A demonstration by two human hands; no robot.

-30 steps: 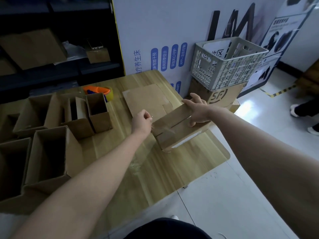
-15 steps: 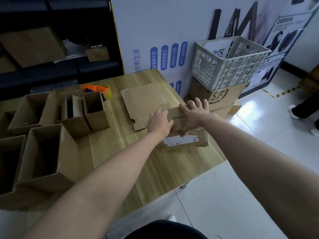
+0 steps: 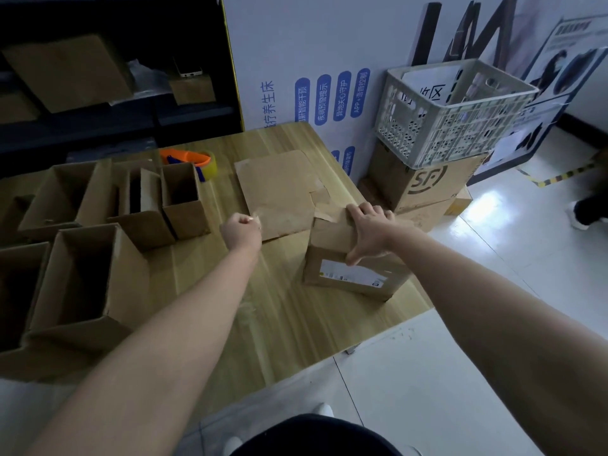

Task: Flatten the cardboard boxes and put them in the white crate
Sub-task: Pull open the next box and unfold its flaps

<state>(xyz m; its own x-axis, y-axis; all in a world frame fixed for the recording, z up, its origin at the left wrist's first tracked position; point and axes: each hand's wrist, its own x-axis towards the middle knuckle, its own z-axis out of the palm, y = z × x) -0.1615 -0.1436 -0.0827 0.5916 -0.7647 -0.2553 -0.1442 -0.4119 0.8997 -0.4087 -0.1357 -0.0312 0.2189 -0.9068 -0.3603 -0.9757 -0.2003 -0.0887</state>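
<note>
gripping the top of a closed cardboard box (image 3: 332,230), the right hand (image 3: 368,235) has its fingers hooked over the far upper edge and its thumb pressed on the near face, just above a white label. this box stands at the right edge of the wooden table (image 3: 296,324), close to the near right corner. the left hand (image 3: 241,230) hovers apart from it, toward the middle of the table, fingers curled into a loose fist; a small pale speck shows at the fingertips, but whether they pinch anything cannot be told. beyond both hands a flattened cardboard sheet (image 3: 276,192) lies flat near the far right corner, its near right corner touching the held box. several open boxes (image 3: 82,278) stand crowded along the left edge, mouths upward. an orange tape dispenser (image 3: 190,159) sits at the far edge behind them. off the table, past its right edge, the white crate (image 3: 454,126) rests tilted on a brown carton (image 3: 424,185) on the floor against the wall, with a white printed sheet inside it.
</note>
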